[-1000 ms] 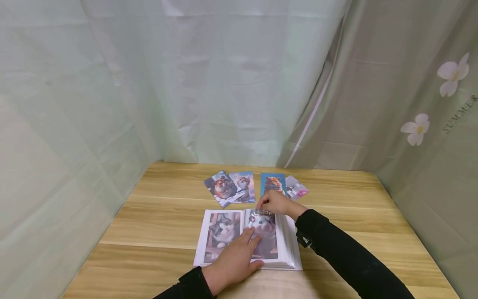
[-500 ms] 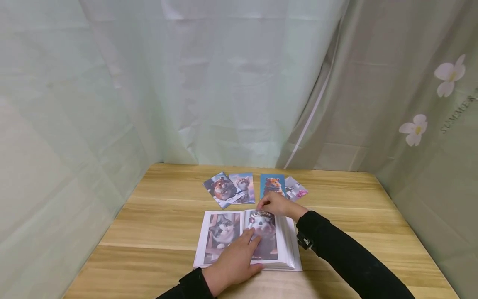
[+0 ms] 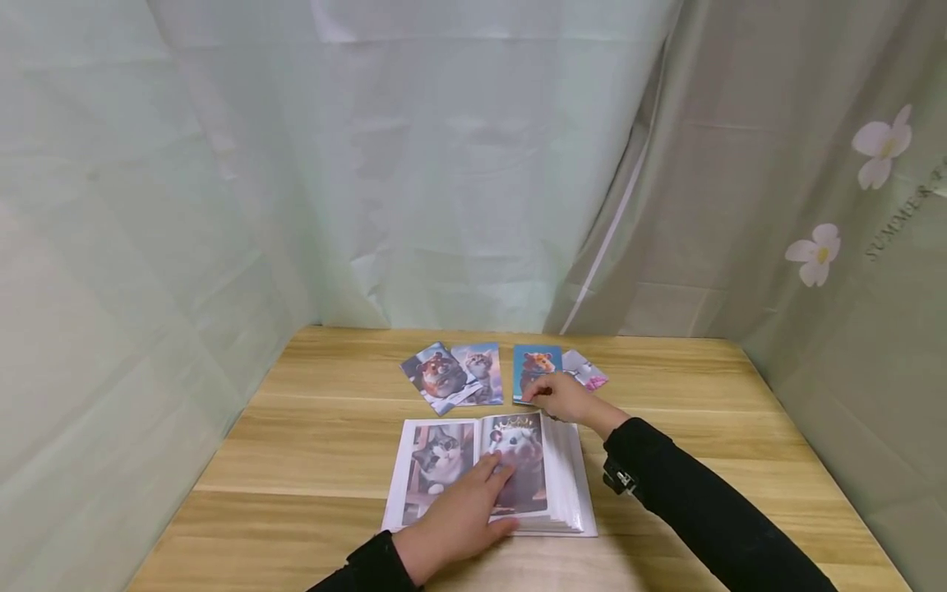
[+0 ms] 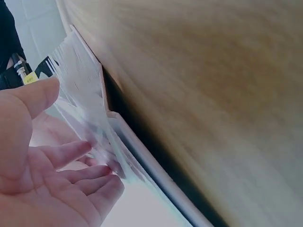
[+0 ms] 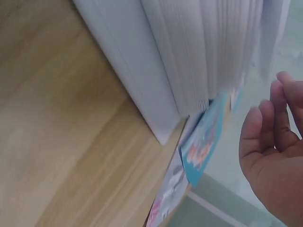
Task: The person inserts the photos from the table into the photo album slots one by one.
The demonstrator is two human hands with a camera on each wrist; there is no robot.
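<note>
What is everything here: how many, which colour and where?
Table: one, wood-brown, under everything
Album: one, white, open on table
Album photos: two visible, greyish, one per page
Loose photos: four visible, mixed colours, behind album
Curtains: count unclear, pale grey-green, around table
Flowers: two, white, printed on right
Lettering: one line, dark, beside flowers
Sleeves: two, black, on arms
Wrist device: one, dark, right wrist
Left hand: one, bare, on album's right page
Right hand: one, bare, by album's far edge

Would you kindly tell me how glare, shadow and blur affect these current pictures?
Head view: soft shadow on the tabletop beside the right sleeve; left wrist view: white glare near the left hand, dark shadow under the album; right wrist view: soft focus on the blue card.
</note>
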